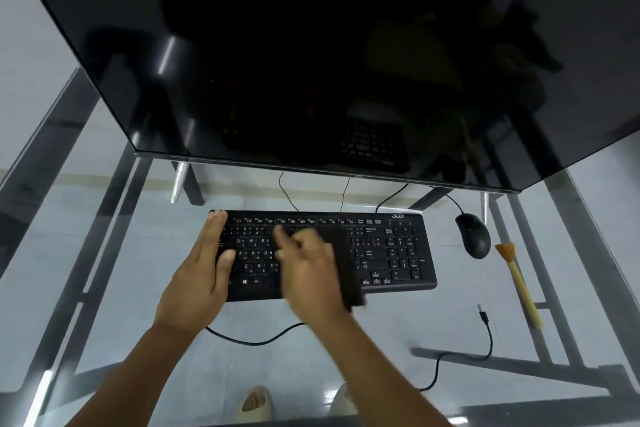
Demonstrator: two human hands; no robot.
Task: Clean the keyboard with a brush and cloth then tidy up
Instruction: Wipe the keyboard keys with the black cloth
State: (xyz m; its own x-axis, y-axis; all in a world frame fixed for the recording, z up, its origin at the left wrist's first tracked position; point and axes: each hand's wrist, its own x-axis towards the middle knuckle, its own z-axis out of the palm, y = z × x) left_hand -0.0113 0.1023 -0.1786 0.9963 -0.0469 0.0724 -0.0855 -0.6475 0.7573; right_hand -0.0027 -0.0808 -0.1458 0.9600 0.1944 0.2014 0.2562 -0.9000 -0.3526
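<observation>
A black keyboard (391,253) lies on the glass desk (145,239) below the monitor. My left hand (204,263) rests flat on the keyboard's left end, fingers together. My right hand (308,263) is blurred over the middle keys and presses a dark cloth (343,267) onto them. The cloth hangs past the keyboard's front edge. A brush (517,282) with a pale yellow handle and orange bristles lies on the glass to the right, apart from both hands.
A large dark monitor (311,55) overhangs the back of the desk. A black mouse (473,235) sits right of the keyboard. The keyboard's cable (460,354) loops across the front, its plug loose. Sandalled feet show through the glass.
</observation>
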